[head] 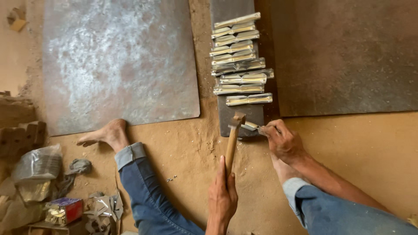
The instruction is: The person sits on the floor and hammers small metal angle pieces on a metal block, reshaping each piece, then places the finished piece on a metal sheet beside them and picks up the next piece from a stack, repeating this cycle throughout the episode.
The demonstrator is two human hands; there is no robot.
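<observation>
left hand (222, 198): wrapped tight round the wooden handle of the hammer (233, 140), low on the shaft; forearm runs off the bottom edge so that's all you get of it

hammer: head sits right at the near end of the dark metal strip (237, 115), touching or just over the small hinge piece (251, 126); honestly can't tell which, the head covers the contact spot

right hand (283, 141): fingers pinched on that small hinge piece, holding it down on the strip; fingertips mostly hide the right end of it

hinge piece: shiny, small, lying on the strip's near end between hammer head and right hand

row of hinges (240, 58): brassy folded ones lined up along the strip further away; top one nearly reaches the frame edge, some overlap so an exact count is a no-go

metal sheets: big grey one (117, 61) on the left, darker one (348, 52) on the right, both cut off at the top

bare foot (106, 134): resting by the grey sheet's near edge; jeans cuffed above it

clutter bottom left: plastic bag (38, 164), small box (64, 211), metal scraps (104, 209); too murky to say more
</observation>
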